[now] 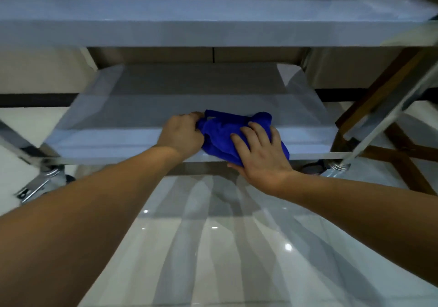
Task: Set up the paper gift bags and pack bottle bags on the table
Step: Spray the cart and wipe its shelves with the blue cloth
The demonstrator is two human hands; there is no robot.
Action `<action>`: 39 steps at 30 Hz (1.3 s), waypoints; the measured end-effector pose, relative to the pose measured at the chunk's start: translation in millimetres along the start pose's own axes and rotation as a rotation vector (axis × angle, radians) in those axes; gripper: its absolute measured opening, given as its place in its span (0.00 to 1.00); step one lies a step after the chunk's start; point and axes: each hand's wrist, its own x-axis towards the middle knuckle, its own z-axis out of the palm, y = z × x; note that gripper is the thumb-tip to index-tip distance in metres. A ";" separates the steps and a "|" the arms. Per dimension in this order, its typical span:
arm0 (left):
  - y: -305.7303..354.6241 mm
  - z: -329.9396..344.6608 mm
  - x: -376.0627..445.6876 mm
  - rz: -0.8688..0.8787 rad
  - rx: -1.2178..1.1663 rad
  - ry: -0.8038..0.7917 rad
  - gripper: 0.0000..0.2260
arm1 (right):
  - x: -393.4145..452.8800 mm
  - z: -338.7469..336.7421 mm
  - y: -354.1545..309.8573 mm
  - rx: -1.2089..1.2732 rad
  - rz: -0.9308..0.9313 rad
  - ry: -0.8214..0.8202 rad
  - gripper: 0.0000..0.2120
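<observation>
A glossy pale floor (213,247) fills the lower half of the view, streaked with striped reflections and small glints of light; above it stands a metal table (213,31) whose broad top runs blurred across the upper part of the picture; beneath that top lies the lower shelf (142,107), a flat grey metal sheet whose front edge faces the viewer; a slanting metal leg (388,117) drops at the right, and behind it crosses a dark wooden frame (403,150); at the lower left a caster bracket (40,183) shows under the shelf corner. Two bare forearms reach in from the bottom corners toward the shelf's front edge; there a crumpled blue cloth (222,131) lies on the shelf, its near part hanging just over the lip. The left hand (182,136) grips the cloth's left end, fingers curled into the fabric; the right hand (258,155) holds the cloth's right side, fingers spread over the top and the thumb tucked beneath the overhanging part. Whether the cloth is a bottle bag cannot be told; no paper bag shows in the view.
</observation>
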 end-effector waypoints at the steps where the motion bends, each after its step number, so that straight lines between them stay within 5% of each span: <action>1: -19.4 -12.1 -7.2 -0.003 0.051 0.013 0.13 | 9.9 -0.3 -17.8 -0.001 -0.018 0.001 0.31; 13: -207.0 -127.2 -134.8 -0.257 0.289 0.242 0.16 | 117.7 -9.5 -228.7 -0.018 -0.109 -0.035 0.31; 23: -247.3 -151.1 -177.1 -0.409 0.155 0.084 0.18 | 177.4 -22.8 -346.2 0.034 -0.140 -0.023 0.31; 34: -218.2 -139.6 -167.7 -0.453 0.020 0.131 0.16 | 163.4 -34.5 -321.7 0.165 -0.165 -0.148 0.30; 39: -153.0 -151.1 -204.2 -0.459 -0.029 -0.064 0.17 | 117.8 -86.8 -279.2 0.257 -0.173 -0.346 0.24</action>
